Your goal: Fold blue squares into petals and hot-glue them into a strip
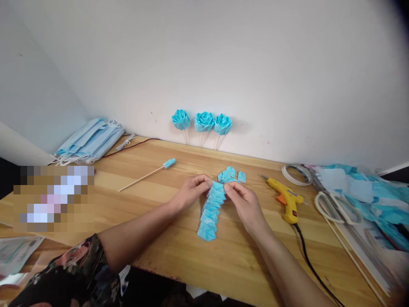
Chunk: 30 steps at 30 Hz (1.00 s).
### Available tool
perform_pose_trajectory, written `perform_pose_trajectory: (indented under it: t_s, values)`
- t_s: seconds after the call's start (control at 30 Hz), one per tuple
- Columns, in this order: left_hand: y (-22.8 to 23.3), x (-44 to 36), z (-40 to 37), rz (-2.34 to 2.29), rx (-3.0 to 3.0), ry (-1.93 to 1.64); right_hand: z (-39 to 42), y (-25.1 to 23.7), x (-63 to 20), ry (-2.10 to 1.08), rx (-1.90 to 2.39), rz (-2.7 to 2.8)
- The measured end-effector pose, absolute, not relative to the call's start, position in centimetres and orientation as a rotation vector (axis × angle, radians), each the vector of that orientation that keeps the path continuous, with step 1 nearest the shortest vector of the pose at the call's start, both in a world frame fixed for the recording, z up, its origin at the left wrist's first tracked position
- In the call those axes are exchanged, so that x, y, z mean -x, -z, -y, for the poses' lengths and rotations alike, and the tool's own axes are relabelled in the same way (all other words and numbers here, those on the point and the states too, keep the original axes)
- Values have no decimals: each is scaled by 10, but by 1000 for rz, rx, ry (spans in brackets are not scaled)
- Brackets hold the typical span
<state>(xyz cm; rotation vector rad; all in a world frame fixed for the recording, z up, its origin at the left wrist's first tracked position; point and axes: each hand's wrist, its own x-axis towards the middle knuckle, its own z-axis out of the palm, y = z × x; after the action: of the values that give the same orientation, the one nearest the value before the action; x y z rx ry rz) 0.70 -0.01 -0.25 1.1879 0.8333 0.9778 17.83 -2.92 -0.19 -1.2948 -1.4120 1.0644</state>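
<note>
A row of overlapping folded blue petals [211,212] lies on the wooden table in front of me. At its far end, my left hand [194,191] pinches the left edge of the top petal [218,186]. Thumb and fingertips of my right hand [245,204] are closed at that petal's right edge. Just beyond my fingers is a small heap of loose blue petals [227,174], with a single petal [242,176] beside it. To the left lies a thin wooden stick [140,179] with a rolled blue piece [169,163] on its tip.
Three blue flowers on sticks [204,122] lean against the wall. A yellow glue gun [287,198] with a black cord lies right of my hands, near scissors [338,207], a white roll [296,175] and blue scraps [367,192]. Stacked face masks [91,140] sit at the back left.
</note>
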Motion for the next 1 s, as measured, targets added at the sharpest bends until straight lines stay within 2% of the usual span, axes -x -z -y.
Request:
perform_pose_trajectory:
  t_s: [0.53, 0.77, 1.0]
  values:
    - [8, -7, 0, -834, -1268, -862, 31, 2, -175, -1088, 1273, 1538]
    - [7, -4, 0, -725, -1273, -785, 34, -3, -174, -994, 1268, 1654]
    - [8, -4, 0, -766, -1201, -826, 31, 6, -177, -1014, 1278, 1557]
